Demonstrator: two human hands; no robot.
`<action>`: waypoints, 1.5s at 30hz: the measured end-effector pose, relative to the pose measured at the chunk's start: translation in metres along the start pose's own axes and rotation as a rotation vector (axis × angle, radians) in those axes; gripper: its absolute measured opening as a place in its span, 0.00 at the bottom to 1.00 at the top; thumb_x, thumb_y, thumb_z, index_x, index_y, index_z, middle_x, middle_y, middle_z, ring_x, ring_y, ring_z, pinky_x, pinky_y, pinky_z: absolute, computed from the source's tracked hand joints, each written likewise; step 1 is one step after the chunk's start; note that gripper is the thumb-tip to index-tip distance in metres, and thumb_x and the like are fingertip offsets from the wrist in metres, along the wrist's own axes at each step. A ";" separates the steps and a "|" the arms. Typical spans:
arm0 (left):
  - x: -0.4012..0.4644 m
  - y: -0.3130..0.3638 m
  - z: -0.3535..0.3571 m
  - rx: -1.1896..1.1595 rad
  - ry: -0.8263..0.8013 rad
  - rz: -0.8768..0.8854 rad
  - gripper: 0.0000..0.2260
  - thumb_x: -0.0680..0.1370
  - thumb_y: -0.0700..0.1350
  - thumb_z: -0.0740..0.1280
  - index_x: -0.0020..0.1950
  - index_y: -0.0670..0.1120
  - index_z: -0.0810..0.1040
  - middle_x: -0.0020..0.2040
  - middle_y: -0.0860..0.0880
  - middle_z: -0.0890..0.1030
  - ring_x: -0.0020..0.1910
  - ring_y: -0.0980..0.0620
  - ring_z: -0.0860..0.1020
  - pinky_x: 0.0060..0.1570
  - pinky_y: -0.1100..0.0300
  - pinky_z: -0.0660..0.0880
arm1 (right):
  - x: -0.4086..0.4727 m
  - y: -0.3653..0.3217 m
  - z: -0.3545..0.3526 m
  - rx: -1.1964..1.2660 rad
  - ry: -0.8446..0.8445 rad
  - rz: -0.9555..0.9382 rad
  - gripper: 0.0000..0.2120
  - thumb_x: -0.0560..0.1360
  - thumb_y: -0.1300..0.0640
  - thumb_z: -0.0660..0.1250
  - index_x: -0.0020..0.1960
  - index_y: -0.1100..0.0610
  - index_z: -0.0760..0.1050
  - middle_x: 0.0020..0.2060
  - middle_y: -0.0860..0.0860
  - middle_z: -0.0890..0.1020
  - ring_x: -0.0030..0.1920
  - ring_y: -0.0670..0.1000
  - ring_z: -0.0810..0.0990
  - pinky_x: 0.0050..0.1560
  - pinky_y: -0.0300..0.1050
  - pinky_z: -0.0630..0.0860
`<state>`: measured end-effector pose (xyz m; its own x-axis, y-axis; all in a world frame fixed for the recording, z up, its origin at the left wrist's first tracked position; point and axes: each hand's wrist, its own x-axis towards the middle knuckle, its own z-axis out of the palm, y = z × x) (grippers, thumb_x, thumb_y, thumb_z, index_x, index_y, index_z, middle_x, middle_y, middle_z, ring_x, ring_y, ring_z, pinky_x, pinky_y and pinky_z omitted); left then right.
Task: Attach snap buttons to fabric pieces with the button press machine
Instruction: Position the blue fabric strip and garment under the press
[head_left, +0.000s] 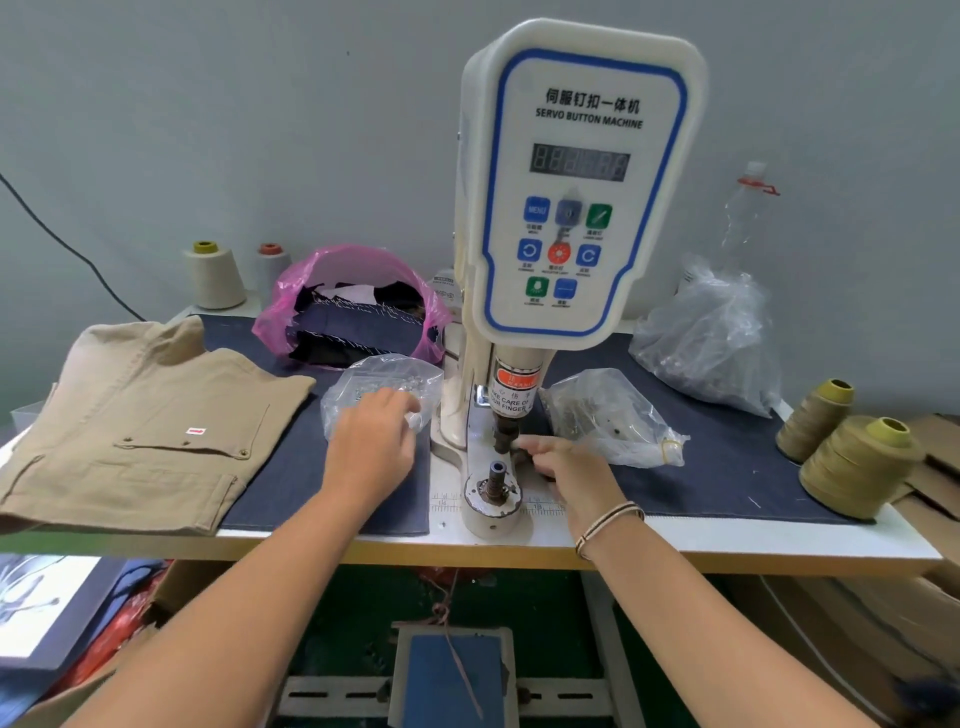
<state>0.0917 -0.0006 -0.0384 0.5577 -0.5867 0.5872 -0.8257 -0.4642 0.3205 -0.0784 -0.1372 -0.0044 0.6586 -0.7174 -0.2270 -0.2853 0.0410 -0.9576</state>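
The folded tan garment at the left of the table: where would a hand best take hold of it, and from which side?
Probably the near right corner of the folded tan garment, coming from the right, where the left hand is nearest. It lies flat on the dark blue denim mat, so only its layered edges offer a pinch.

The left hand (371, 441) reached into a clear bag (382, 387) of snaps left of the press (571, 208). The right hand (563, 465) pinched something small at the punch (503, 436), above the die (496, 480). A tan shirt (145, 426) lay far left.
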 end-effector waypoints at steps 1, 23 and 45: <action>0.008 -0.011 -0.004 0.076 -0.015 -0.082 0.10 0.73 0.35 0.64 0.52 0.43 0.79 0.50 0.46 0.81 0.50 0.42 0.77 0.47 0.50 0.68 | 0.008 0.003 -0.004 -0.102 0.054 -0.083 0.18 0.77 0.69 0.56 0.43 0.50 0.79 0.44 0.46 0.80 0.51 0.49 0.75 0.49 0.36 0.71; 0.050 -0.053 -0.023 0.594 -0.646 -0.233 0.10 0.76 0.45 0.64 0.56 0.51 0.81 0.55 0.48 0.81 0.56 0.47 0.77 0.51 0.57 0.73 | 0.053 0.055 -0.022 -0.495 0.141 -0.466 0.12 0.75 0.67 0.61 0.48 0.55 0.80 0.44 0.44 0.77 0.44 0.39 0.72 0.46 0.21 0.65; 0.033 -0.011 -0.042 -0.191 -0.177 -0.160 0.05 0.72 0.45 0.75 0.38 0.46 0.82 0.34 0.51 0.81 0.36 0.52 0.77 0.39 0.58 0.70 | 0.055 0.057 -0.020 -0.463 0.159 -0.469 0.12 0.75 0.67 0.61 0.48 0.55 0.80 0.45 0.46 0.78 0.46 0.44 0.73 0.45 0.20 0.64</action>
<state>0.1162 0.0130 0.0088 0.6746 -0.6300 0.3847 -0.7175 -0.4370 0.5425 -0.0726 -0.1887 -0.0681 0.6853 -0.6816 0.2567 -0.2864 -0.5762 -0.7655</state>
